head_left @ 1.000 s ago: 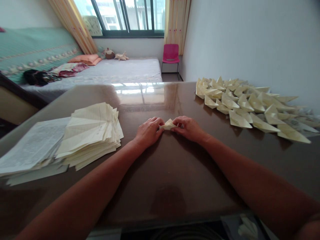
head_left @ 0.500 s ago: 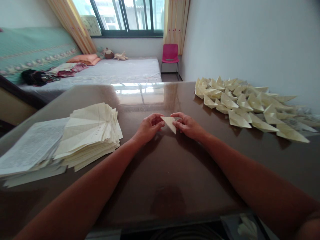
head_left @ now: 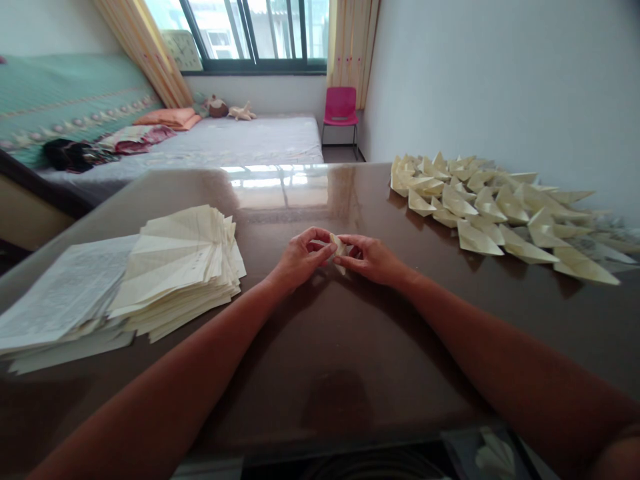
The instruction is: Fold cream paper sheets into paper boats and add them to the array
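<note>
Between my hands, just above the middle of the table, is a small piece of folded cream paper (head_left: 340, 249). My left hand (head_left: 306, 255) pinches it from the left with thumb and fingers. From the right, my right hand (head_left: 371, 257) grips it the same way. The fingertips of both hands nearly meet and hide much of the paper, so its exact shape cannot be made out.
Left on the glossy brown table (head_left: 320, 360) lies a stack of cream paper sheets (head_left: 175, 267), beside printed white sheets (head_left: 65, 287). Many folded paper boats (head_left: 480, 207) crowd the right side by the wall. Beyond are a bed (head_left: 270, 140) and a pink chair (head_left: 341, 108).
My hands have drawn closer together. The folded paper, a flat triangle showing clearly before, is now bent between the fingers and mostly covered. The stack and the boats stay put.
</note>
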Available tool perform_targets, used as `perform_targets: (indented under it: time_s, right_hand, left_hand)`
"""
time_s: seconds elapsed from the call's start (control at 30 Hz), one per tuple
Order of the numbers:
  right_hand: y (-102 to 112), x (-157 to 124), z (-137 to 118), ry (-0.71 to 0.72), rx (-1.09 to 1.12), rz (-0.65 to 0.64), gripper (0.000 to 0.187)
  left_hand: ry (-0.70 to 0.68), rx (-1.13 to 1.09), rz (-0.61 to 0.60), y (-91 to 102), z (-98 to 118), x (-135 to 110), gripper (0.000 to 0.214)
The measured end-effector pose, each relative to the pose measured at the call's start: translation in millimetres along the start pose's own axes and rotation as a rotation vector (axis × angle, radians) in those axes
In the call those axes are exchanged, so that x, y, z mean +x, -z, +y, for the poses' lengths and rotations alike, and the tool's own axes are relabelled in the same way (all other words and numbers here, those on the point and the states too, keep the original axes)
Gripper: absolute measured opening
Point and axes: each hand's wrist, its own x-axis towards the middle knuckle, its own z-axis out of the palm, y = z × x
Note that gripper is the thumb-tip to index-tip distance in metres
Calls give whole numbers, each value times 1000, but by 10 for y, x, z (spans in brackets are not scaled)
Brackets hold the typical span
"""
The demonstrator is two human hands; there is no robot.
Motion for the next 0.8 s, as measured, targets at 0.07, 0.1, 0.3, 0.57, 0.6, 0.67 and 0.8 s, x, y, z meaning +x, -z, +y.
perform_targets:
  time_s: [0.07, 0.1, 0.3, 0.57, 0.6, 0.67, 0.8]
  right_hand:
    - [3, -6, -16, 8, 13, -23, 47]
    - [6, -7, -19, 14, 26, -34, 45]
    - [31, 2, 18, 68, 92, -100, 41]
    - [-28, 5, 22, 67, 83, -25, 44]
    - [-35, 1, 15, 67, 76, -23, 45]
    - [-49, -5, 0, 75, 52, -17, 47]
    - [-88, -21, -31, 125, -33, 24, 47]
  left_hand:
    - [-30, 50, -9, 7, -16, 10, 30]
    - [-49, 82, -7, 14, -25, 17, 30]
    - [-180, 355, 47, 48, -47, 36, 23]
    - [-295, 535, 92, -54, -56, -30, 22]
    - [-304, 550, 99, -63, -56, -39, 23]
    - [-312, 578, 112, -77, -55, -55, 26]
    - [-317, 622, 118, -105, -61, -77, 28]
